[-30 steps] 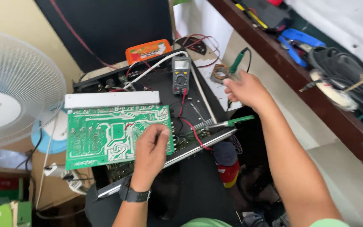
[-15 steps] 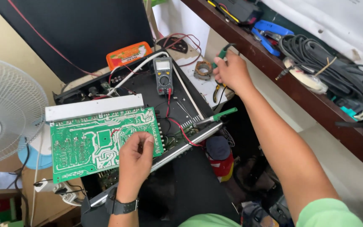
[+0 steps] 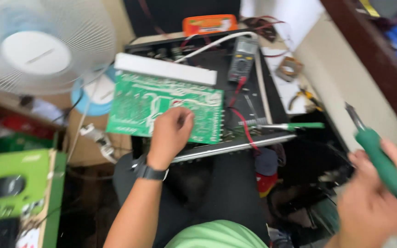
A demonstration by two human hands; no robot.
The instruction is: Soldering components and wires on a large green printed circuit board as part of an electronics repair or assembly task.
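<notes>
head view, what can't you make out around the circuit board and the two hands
- Right hand: motion blur smears it, and the frame's right edge cuts it off, so its grip on the green-handled tool is unclear.
- Tool tip: too blurred to tell its shape.
- Circuit board: tracks too blurred to read; the left hand hides its lower middle.
- Left hand's fingers: curled under, so what they pinch is hidden.
- Meter: screen too small.
</notes>
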